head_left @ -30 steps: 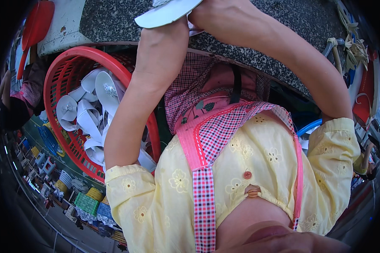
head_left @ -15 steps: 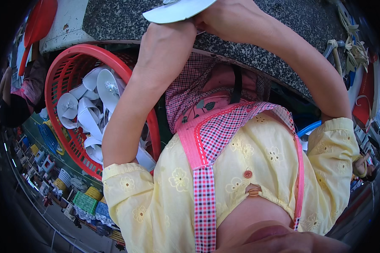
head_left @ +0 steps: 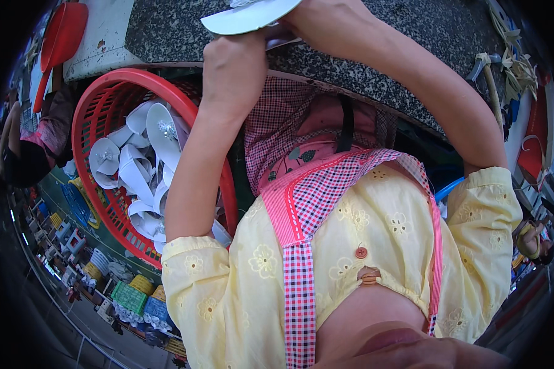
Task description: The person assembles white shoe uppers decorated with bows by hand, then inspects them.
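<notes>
A white sole (head_left: 249, 15) is held at the top edge of the view, above a speckled stone slab (head_left: 375, 43), with part of it cut off by the frame. It is gripped from below by the left hand (head_left: 234, 67), whose fingers are closed into a fist around its underside or a strap there; the exact hold is hidden by the hand's back. The right hand (head_left: 308, 15) is seen at the sole's right end and touches it, but how far its fingers are open cannot be told, since most of the hand lies beyond the frame. Both forearms rise from yellow embroidered sleeves, and a pink checked apron (head_left: 326, 190) is worn over the shirt. To the left, just beside the left arm, a red basket (head_left: 98, 98) is filled with more white soles (head_left: 135, 166) piled loosely. A hammer (head_left: 489, 77) is laid on the slab at the far right. Another person (head_left: 31, 147) in pink is seen crouched at the left rim.
</notes>
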Demonstrator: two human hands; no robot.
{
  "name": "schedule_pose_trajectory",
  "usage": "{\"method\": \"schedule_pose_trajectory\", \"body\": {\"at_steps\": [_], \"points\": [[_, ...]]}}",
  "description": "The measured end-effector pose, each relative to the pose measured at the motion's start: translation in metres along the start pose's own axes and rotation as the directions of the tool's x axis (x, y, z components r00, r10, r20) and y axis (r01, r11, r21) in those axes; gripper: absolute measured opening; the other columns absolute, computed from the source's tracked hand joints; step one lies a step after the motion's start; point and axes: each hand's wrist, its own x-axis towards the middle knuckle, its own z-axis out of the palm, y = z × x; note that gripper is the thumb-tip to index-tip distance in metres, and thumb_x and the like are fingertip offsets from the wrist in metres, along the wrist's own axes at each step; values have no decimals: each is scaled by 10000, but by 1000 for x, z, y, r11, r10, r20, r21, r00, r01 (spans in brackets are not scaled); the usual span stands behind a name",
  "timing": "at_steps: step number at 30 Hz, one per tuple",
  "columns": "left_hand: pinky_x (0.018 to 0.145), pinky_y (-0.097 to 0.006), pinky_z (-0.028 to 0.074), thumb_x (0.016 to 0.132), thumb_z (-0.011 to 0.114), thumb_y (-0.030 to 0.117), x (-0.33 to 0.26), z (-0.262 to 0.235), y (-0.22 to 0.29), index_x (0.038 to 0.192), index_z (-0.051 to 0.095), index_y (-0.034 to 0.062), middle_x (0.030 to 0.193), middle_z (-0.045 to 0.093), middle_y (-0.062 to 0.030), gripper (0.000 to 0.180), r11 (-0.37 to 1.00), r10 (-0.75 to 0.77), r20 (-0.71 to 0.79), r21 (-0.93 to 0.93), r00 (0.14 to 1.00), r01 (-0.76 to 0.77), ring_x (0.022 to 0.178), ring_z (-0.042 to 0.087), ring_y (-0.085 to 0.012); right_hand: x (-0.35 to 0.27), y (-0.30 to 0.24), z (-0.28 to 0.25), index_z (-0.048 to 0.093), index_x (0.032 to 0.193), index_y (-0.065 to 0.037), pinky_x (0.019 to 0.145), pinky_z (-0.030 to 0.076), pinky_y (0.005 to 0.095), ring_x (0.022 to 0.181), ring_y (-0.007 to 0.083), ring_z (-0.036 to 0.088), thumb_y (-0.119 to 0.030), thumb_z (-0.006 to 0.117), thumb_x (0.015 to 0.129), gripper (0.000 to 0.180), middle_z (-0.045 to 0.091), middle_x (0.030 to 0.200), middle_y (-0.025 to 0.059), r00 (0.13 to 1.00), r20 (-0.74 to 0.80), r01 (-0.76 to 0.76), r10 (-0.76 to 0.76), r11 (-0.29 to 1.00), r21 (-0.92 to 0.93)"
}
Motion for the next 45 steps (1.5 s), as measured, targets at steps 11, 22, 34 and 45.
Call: {"method": "schedule_pose_trajectory", "body": {"at_steps": [11, 22, 34, 45], "points": [[572, -353, 493, 760, 642, 151, -1, -9, -5, 909, 654, 91, 722, 630, -128, 161, 977, 47, -130, -199, 990, -72, 639, 620, -300, -1, -4, -1, 568, 1084, -66, 795, 485, 341, 893, 254, 596, -126, 638, 669, 425, 609, 1008, 89, 962, -241, 136, -131, 991, 4], [564, -374, 490, 787, 613, 135, -2, -10, -12, 907, 642, 74, 739, 624, -133, 138, 978, 163, -67, -116, 984, -170, 634, 609, -308, -2, -5, -2, 576, 1070, -100, 769, 491, 326, 902, 231, 593, -147, 627, 683, 394, 613, 1011, 71, 971, -216, 98, -103, 995, -34], [573, -368, 497, 757, 626, 119, 3, -9, -17, 915, 636, 72, 735, 619, -127, 165, 972, 233, -25, -30, 972, -234, 640, 611, -295, -2, -6, -2, 588, 1041, -98, 694, 500, 333, 826, 236, 607, -112, 608, 692, 350, 622, 963, 73, 966, -257, 68, -39, 992, 106], [518, -358, 480, 776, 609, 118, 2, 9, -21, 932, 576, 89, 693, 618, -93, 161, 995, -18, -265, -99, 964, -8, 579, 611, -278, 3, -13, -4, 621, 938, -64, 718, 493, 349, 853, 255, 609, -156, 573, 731, 232, 631, 922, 107, 912, 315, -235, 262, 965, -119]]}}
